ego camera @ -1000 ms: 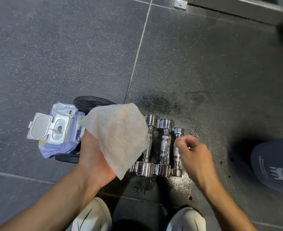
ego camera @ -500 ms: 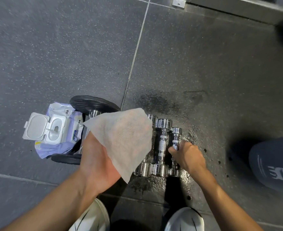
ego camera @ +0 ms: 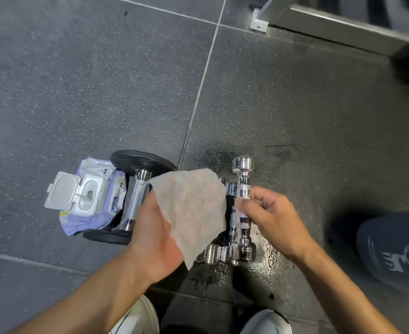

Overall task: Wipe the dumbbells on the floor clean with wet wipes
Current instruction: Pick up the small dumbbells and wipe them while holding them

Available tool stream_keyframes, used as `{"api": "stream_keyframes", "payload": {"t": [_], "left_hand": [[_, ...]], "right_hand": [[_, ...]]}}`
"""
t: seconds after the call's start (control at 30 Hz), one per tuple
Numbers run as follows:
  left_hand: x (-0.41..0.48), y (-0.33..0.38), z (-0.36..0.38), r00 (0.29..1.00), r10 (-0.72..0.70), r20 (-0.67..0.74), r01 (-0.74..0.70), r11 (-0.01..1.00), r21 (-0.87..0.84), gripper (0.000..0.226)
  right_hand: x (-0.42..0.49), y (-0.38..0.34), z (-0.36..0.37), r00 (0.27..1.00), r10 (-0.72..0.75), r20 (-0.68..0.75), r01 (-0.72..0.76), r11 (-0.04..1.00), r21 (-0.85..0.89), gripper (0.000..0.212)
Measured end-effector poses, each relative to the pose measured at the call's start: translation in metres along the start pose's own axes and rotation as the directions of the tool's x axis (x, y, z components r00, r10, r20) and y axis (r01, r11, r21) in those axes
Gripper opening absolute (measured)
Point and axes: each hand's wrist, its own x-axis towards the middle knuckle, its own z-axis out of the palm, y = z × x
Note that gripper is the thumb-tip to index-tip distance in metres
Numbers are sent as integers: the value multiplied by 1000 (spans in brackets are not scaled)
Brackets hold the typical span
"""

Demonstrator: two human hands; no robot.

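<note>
My right hand (ego camera: 271, 220) has its fingers curled round the knurled handle of one chrome dumbbell (ego camera: 243, 191), which seems raised a little off the floor (ego camera: 78, 92), to the right of the black dumbbell (ego camera: 136, 203). Its long axis runs straight away from me, parallel to the black one's handle. My left hand (ego camera: 155, 237) carries the wet wipe (ego camera: 189, 213) spread out between the black dumbbell and the held one. The wipe covers my fingers, so I cannot tell whether they pinch it or only bear it. The wipe hangs just to the left of the bare handle, so I judge the left hand has only to close sideways across that axis. I count four dumbbells: this chrome one, two more chrome dumbbells (ego camera: 224, 254) lying side by side on the floor between it and the black one, and the black one itself. One wipe is out. One wipes pack (ego camera: 87, 198), lid open, lies against the black dumbbell's left side.
</note>
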Motion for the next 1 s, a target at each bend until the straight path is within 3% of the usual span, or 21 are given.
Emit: {"api": "stream_keyframes", "payload": {"t": [0.1,0.23,0.4,0.57,0.63,0.73,0.8,0.9,1.0], "left_hand": [[-14,12,28,979,44,200,-52,998,32,68],[-37,40,68,968,119,219,-139,987,78,47],[-74,78,110,963,149,224,-206,943,260,58],[-115,110,151,946,276,173,-321,876,360,39],[-125,120,164,928,347,139,-373,859,349,36],[-151,133,187,901,418,115,-432,852,296,40],[-164,141,200,887,456,67,-459,860,225,43],[-178,147,220,881,470,-53,-468,883,42,21],[-179,145,227,885,434,-167,-446,895,-35,25]], "right_hand": [[-2,-52,4,996,-88,28,90,994,-63,48],[-3,-113,6,992,-120,48,127,975,-182,47],[-7,-189,-1,976,-213,53,215,878,-427,49],[-24,-258,-20,931,-355,91,346,771,-534,51],[-34,-279,-31,915,-383,124,387,748,-540,46],[-61,-305,-52,932,-344,118,363,872,-328,35],[-74,-314,-62,947,-320,7,313,921,-233,31],[-98,-321,-68,949,-286,-129,223,903,-367,47],[-122,-317,-69,974,-221,-46,175,866,-469,62]]}}
